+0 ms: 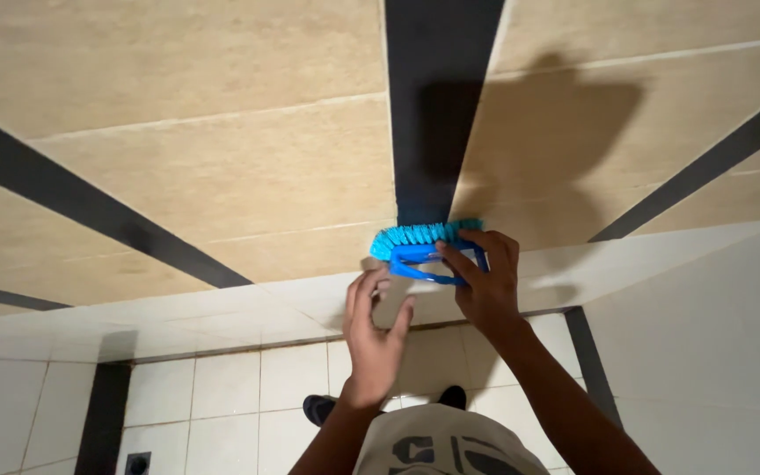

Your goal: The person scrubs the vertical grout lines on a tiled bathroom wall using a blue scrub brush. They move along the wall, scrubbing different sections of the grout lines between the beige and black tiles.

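The right hand (485,281) is wrapped around the handle of a blue scrub brush (424,246), fingers curled through the loop of the handle and gripping it firmly. The brush has its turquoise bristles pressed against the wall, right at the foot of a dark vertical tile stripe (437,97) in the room's corner. The left hand (371,325) sits just below and to the left of the brush, fingers spread and loosely open, its fingertips touching or nearly touching the white tile ledge (248,303) under the brush; it holds nothing. Above the brush the wall is faced in large beige tiles (222,167), crossed by dark diagonal bands to the left and right of the brush, and the shadow of the arm and brush falls on the beige surface above and to the right of it. Below the brush, past the ledge, lies a floor of small white tiles (230,387) with dark grout lines. Directly beneath the brush, between the two forearms, a dark shoe (318,407) rests on that floor, and the person's pale printed shirt (446,449) fills the bottom edge.
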